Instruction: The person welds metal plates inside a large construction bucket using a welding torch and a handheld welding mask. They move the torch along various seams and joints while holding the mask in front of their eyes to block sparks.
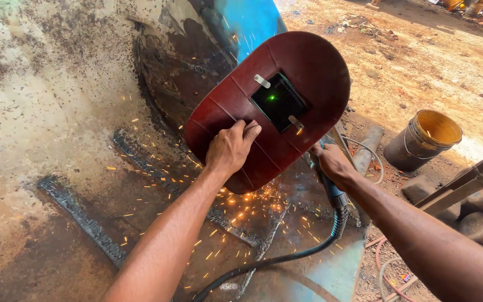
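Dark-red oval welding shield (269, 106) with a dark glass window sits above both hands; left hand (231, 150) grips its lower face, fingers curled. Just below-right of the shield, right hand (334, 164) wraps a blue-handled welding torch (334, 193); orange sparks (252, 204) scatter beneath the shield.

Two bare arms and hands

The left hand (231, 150) and right hand (334, 163) wear no gloves or rings. Behind the fingers, both arms have no sleeves.

- The way ahead is blocked by the red shield (275, 106), held close before the rusty metal wall (57, 140).
- Room below is crossed by the black cable (286, 257).
- Open ground is left at the right, up to the yellow bucket (423, 140) and steel beam (465, 182).
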